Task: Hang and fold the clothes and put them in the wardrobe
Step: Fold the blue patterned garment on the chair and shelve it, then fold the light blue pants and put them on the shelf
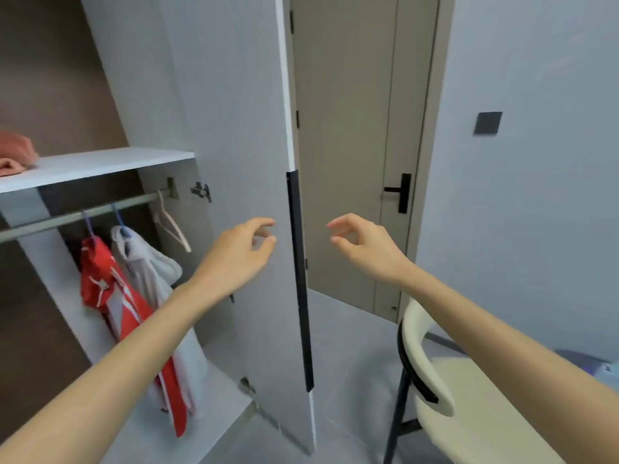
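The wardrobe stands open, its grey door point(234, 128) swung out towards me with a black handle strip point(299, 279) along its edge. On the rail point(77, 216) hang a red and white garment point(110, 296), a pale grey garment point(147, 262) and an empty pink hanger point(172, 224). Folded orange-pink cloth point(15, 152) lies on the shelf point(100, 164) above. My left hand point(241, 252) hovers in front of the door's inner face, fingers loosely curled, holding nothing. My right hand point(361, 244) floats to the right of the door edge, also loosely curled and holding nothing.
A cream chair with black legs point(432, 380) stands at the lower right, close to my right arm. Behind the wardrobe door is a beige room door point(345, 145) with a black lever handle point(400, 192). A dark wall switch point(487, 123) sits on the right wall.
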`<control>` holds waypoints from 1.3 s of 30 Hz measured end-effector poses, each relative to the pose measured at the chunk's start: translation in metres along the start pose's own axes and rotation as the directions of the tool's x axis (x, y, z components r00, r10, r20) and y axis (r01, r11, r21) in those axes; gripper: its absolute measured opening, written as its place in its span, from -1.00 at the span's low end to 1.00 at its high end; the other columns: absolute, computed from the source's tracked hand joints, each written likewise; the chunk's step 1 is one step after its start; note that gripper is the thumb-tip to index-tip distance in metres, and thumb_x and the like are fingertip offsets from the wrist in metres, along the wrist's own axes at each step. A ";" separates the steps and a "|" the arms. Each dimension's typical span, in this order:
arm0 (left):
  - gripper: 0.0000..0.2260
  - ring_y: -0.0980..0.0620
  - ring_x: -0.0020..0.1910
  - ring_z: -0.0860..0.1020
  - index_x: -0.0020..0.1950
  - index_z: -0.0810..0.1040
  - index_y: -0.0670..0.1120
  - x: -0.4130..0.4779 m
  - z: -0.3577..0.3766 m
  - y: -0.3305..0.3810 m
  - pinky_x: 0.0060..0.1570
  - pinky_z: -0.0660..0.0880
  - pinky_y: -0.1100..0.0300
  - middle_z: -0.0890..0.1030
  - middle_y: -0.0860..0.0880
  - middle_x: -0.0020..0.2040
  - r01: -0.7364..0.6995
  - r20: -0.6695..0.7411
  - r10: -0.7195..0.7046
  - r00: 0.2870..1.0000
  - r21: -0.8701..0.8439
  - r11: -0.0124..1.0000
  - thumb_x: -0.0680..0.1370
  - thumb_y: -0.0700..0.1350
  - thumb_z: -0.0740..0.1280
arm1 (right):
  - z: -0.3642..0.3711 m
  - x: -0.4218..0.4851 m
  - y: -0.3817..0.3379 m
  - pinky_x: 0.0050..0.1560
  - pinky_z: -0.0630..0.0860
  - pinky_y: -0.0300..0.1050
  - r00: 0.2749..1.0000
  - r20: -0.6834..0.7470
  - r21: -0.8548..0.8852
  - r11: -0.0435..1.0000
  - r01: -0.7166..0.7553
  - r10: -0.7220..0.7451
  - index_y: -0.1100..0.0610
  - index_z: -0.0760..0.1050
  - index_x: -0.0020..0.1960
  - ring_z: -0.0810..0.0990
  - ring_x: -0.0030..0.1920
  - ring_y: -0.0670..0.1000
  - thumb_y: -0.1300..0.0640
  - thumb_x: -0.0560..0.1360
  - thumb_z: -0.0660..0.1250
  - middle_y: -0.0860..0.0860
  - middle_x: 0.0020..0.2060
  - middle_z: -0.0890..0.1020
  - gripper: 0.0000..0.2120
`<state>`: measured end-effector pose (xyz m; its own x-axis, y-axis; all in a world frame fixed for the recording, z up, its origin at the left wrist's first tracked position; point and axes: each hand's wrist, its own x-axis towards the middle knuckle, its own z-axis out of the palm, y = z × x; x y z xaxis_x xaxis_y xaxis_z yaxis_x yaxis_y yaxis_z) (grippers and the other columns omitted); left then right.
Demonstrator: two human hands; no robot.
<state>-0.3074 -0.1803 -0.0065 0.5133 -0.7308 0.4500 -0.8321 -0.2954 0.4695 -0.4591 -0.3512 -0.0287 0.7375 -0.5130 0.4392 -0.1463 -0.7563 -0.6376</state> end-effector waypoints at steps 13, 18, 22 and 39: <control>-0.68 0.11 0.11 0.49 0.37 0.41 0.05 0.022 0.234 0.216 0.04 0.38 0.17 0.54 0.09 0.20 -0.240 0.324 0.313 0.893 -0.246 0.939 0.61 -0.01 0.18 | -0.184 -0.185 0.190 -0.09 0.46 -0.19 0.853 -0.278 -0.026 0.884 -0.467 0.443 0.02 0.46 0.24 0.60 -0.08 -0.01 0.08 0.59 0.23 -0.06 0.05 0.58 -0.77; -0.67 0.05 0.17 0.49 0.39 0.39 0.00 0.018 0.316 0.292 0.14 0.42 0.11 0.52 0.04 0.26 -0.269 0.430 0.384 0.817 -0.304 0.914 0.63 -0.02 0.16 | -0.234 -0.246 0.250 -0.23 0.43 -0.38 0.757 -0.359 -0.024 0.805 -0.593 0.546 0.04 0.48 0.23 0.62 -0.12 0.03 0.10 0.59 0.23 -0.09 0.01 0.58 -0.77; -0.67 0.04 0.15 0.51 0.40 0.39 -0.02 0.009 0.375 0.334 0.11 0.45 0.13 0.53 0.03 0.24 -0.271 0.497 0.420 0.759 -0.345 0.899 0.63 -0.03 0.16 | -0.259 -0.292 0.293 -0.27 0.35 -0.50 0.677 -0.400 0.006 0.740 -0.673 0.618 0.07 0.49 0.23 0.55 -0.17 -0.12 0.14 0.57 0.25 -0.07 0.00 0.58 -0.76; -0.65 0.11 0.00 0.50 0.39 0.40 -0.01 0.083 0.642 0.378 0.01 0.38 0.23 0.57 0.06 0.14 -0.212 0.730 0.465 0.500 -0.418 0.884 0.60 -0.08 0.21 | -0.270 -0.313 0.509 0.04 0.38 -0.23 0.314 -0.386 0.127 0.387 -0.913 0.867 0.11 0.47 0.28 0.52 0.04 -0.06 0.20 0.54 0.26 0.03 0.18 0.56 -0.69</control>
<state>-0.7140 -0.7476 -0.2794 -0.2838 -0.9524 -0.1112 -0.7560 0.1509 0.6369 -0.9429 -0.6856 -0.3199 -0.1498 -0.9738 -0.1710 -0.6462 0.2273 -0.7285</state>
